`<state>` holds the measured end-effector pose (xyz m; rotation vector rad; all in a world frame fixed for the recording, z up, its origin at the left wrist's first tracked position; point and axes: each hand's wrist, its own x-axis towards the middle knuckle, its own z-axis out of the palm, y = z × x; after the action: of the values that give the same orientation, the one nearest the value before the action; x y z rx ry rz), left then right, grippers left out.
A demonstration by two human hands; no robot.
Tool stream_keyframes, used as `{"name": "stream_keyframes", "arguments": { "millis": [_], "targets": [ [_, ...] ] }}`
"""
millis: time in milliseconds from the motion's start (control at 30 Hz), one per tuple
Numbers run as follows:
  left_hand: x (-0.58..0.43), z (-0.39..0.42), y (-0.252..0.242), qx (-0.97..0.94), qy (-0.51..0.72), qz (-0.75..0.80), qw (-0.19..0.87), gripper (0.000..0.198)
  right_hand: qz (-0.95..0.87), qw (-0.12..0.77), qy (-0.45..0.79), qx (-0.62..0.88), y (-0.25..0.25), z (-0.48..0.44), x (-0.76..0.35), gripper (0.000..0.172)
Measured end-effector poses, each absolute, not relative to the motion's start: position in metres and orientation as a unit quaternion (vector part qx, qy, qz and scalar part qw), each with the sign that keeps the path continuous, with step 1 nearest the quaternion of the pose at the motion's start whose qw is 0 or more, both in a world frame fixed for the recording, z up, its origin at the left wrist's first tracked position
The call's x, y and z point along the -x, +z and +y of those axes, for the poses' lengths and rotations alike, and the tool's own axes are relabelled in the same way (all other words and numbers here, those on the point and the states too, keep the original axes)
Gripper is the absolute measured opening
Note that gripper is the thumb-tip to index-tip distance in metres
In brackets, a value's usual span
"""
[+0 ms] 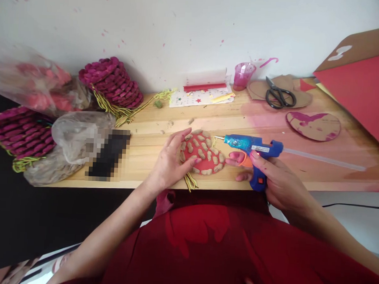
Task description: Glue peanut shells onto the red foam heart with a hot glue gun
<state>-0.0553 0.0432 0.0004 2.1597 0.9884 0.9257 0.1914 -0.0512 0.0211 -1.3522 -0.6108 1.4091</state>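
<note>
A red heart-shaped piece [207,164] studded with peanuts in their shells lies near the table's front edge, yellow-green yarn hanging from its lower side. My left hand [172,160] rests on its left side, thumb and fingers apart. In my right hand [270,172] is a blue glue gun [239,142] with an orange trigger, its metal nozzle pointing left just above the heart's right part. A clear glue stick [325,159] sticks out of the gun's back end.
Plum-coloured woven pieces [110,83] and plastic bags [78,133] occupy the left. Along the back are a sticker sheet [186,101], a pink-stained cup [243,76] and black scissors [281,97] on cardboard. A cardboard heart [314,126] and red sheet [364,87] are at right.
</note>
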Motion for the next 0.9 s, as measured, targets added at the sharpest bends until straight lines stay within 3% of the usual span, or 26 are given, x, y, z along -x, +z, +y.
{"name": "stream_keyframes", "arguments": {
  "millis": [133,233,400,500,667,900],
  "targets": [
    [0.055,0.06,-0.002,-0.802,0.36,0.335,0.338,0.06,-0.239,0.529,0.601,0.549,0.025,-0.055,-0.187,0.034],
    [0.059,0.063,0.002,-0.797,0.378,0.36,0.305,0.055,-0.224,0.539,0.6,0.546,0.023,-0.055,-0.187,0.033],
    [0.073,0.048,0.006,-0.782,0.387,0.42,0.251,0.026,-0.222,0.562,0.582,0.545,0.018,-0.049,-0.19,0.032],
    [0.079,0.034,0.004,-0.798,0.367,0.416,0.235,0.027,-0.253,0.578,0.573,0.523,0.019,-0.035,-0.189,0.032],
    [0.082,0.013,0.005,-0.838,0.317,0.405,0.184,0.045,-0.292,0.564,0.596,0.492,0.023,-0.009,-0.182,0.031],
    [0.087,0.004,0.01,-0.883,0.272,0.346,0.165,0.021,-0.272,0.542,0.609,0.511,0.019,-0.023,-0.187,0.034]
  ]
}}
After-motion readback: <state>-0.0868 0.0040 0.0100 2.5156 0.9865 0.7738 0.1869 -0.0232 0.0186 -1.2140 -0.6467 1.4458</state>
